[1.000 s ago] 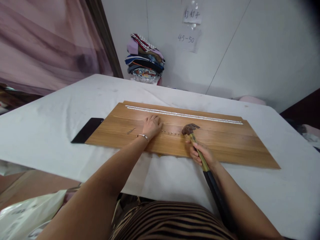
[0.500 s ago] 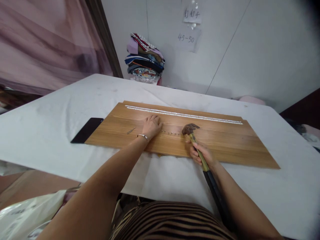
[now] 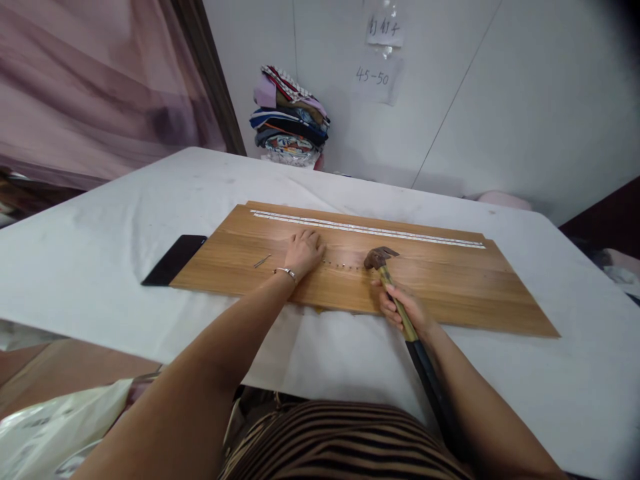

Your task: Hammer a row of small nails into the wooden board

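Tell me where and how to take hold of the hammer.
Best, I'd judge, by the black part of its handle, coming from the left: it is straight and slopes toward the torso, with the right forearm along its other side. The right grip wraps the yellow part near the head.

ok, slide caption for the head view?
Left hand resting on a wood-grain board, right hand gripping a claw hammer near a row of nail heads.
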`<state>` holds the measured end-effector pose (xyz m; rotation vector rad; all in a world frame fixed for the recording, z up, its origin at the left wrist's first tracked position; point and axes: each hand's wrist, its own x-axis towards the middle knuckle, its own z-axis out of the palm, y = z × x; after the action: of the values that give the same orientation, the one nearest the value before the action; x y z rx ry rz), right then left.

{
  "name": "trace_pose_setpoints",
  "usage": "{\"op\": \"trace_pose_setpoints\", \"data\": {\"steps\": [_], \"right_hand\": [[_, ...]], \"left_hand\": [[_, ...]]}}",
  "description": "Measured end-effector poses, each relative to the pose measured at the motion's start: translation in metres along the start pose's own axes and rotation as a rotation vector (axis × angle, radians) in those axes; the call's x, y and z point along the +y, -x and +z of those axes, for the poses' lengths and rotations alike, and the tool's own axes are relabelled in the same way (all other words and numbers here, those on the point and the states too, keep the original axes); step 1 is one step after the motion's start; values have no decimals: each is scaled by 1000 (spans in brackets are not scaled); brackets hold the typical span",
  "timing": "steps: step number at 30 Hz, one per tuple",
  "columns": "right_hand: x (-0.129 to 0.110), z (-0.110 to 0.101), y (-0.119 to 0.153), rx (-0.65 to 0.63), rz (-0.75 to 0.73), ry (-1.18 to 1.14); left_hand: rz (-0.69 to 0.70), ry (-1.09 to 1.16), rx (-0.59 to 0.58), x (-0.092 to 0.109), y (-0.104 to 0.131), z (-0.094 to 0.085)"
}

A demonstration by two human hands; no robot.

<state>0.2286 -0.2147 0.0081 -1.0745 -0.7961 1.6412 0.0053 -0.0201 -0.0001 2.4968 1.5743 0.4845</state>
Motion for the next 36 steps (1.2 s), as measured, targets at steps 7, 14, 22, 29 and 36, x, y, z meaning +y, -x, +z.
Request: {"op": "trace_pose_setpoints", "data": {"steps": [7,14,22,29,36], "right_hand": [[1,-1,-1,1,-1,7],[-1,1,1,13,-5,15],[3,-2,-1,2,-22,11],[1,-1,0,-1,5,12],[1,1,2,23,-15,29]], "left_hand": [[4,-1,6,-1,0,1],[1,-4,3,-1,0,2],[2,-9,5,-2,-1,2],[-3,1,0,1,0,0],[-5,-7,-15,2,1,-2]]}}
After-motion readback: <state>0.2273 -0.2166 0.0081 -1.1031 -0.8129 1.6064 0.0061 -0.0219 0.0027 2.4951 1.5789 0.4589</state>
